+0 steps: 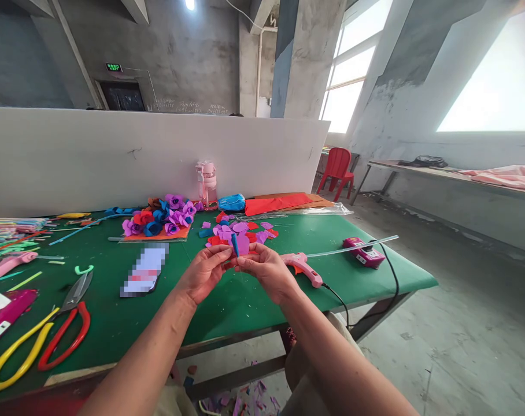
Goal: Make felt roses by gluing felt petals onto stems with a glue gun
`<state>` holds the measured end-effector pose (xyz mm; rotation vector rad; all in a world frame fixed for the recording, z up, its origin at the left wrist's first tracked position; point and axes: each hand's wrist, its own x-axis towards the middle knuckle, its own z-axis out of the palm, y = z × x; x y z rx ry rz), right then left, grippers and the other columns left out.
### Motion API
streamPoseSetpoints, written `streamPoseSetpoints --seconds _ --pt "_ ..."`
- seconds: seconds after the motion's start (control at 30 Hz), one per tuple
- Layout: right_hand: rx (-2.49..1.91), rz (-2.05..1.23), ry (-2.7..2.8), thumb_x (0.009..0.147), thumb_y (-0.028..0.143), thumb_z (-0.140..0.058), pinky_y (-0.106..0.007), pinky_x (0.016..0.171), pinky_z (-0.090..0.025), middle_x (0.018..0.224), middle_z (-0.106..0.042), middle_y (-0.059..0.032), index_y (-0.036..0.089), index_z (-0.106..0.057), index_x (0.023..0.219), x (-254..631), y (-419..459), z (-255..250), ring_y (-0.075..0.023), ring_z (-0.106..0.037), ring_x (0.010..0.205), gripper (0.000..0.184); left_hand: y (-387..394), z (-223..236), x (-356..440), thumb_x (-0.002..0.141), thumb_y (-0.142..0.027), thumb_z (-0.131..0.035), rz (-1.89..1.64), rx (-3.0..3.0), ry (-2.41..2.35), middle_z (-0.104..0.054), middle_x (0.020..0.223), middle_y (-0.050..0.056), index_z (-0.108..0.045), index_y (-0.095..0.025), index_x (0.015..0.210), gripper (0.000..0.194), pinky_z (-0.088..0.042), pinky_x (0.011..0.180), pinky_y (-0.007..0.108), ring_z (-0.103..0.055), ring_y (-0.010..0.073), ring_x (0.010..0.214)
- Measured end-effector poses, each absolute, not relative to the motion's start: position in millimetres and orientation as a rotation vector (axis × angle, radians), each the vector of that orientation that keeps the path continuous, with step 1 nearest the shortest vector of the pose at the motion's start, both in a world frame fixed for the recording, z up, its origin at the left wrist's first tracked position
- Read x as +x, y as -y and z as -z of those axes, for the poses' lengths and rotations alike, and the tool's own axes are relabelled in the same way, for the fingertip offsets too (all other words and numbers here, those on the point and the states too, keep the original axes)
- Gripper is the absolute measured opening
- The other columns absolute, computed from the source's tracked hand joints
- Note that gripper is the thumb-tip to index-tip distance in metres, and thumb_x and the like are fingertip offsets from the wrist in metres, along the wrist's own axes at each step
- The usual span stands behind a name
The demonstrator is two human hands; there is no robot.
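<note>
Just above the green table [193, 312], my two hands meet at the fingertips. My left hand [208, 270] is closed in a pinch at a narrow blue piece [235, 245], apparently foam or paper. My right hand [266, 270] pinches a purple petal [244, 244] right beside the blue piece; the fingers hide where the two meet. Loose purple and red petals [224, 232] lie behind my hands. To the right of my right hand rests a pink glue gun [306, 268] with a long clear glue stick [349, 249] extending from it.
Finished flowers [171, 216] sit back left, near a pink bottle [207, 185]. A phone [143, 271] and red-and-yellow scissors [71, 309] lie left. A power strip [363, 252] with a black cord [395, 268] is near the right edge. A white panel [93, 162] stands behind.
</note>
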<state>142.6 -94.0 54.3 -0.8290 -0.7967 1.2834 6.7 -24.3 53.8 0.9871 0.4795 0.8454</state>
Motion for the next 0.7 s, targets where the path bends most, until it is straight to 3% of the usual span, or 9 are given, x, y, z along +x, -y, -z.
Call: streamPoseSetpoints --seconds 0.7 --pt "-0.851 -1.292 0.885 0.055 0.03 -0.082 -0.029 0.072 -0.047 0.07 -0.072 -0.0013 0.018 -0.053 0.082 146.0 92.5 -51.1 -0.012 -0.064 0.059 0.041 23.8 -54.3 6.1 0.054 -0.019 -0.082 -0.831 1.017 -0.538 -0.066 0.06 0.0 -0.072 -0.014 0.067 0.018 -0.045 0.063 0.022 -0.058 0.0087 0.057"
